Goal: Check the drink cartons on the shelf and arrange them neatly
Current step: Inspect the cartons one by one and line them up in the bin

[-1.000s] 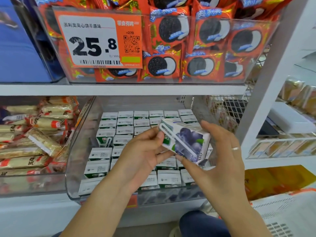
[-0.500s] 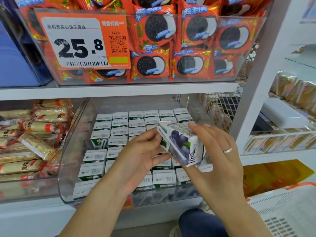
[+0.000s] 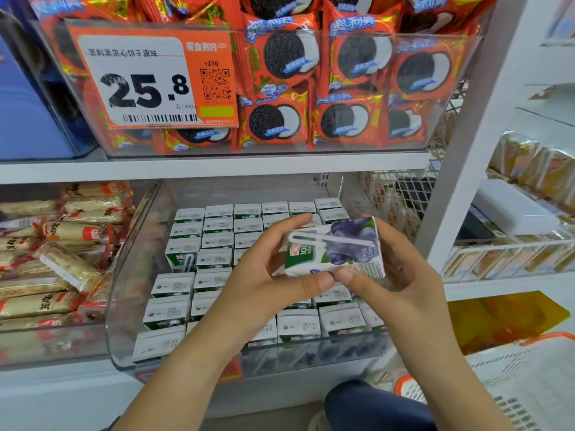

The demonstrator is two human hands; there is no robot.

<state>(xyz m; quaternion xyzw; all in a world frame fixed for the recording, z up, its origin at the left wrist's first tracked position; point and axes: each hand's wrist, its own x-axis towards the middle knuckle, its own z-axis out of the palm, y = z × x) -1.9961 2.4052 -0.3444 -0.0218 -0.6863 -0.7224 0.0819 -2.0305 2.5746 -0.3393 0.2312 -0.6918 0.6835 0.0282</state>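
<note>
Holding the drink carton [image 3: 334, 248] on its side above the clear bin [image 3: 124, 306], you have your left hand [image 3: 264, 275] and right hand [image 3: 401, 269] both curled around it, thumbs pinching its lower edge just beside each other. Its straw faces you. If you set it back crooked, it could jam against the upright cartons [image 3: 217, 259] beneath and tip a neighbour, breaking the rows. Squeezing too hard might dent the soft box or loosen the straw.
</note>
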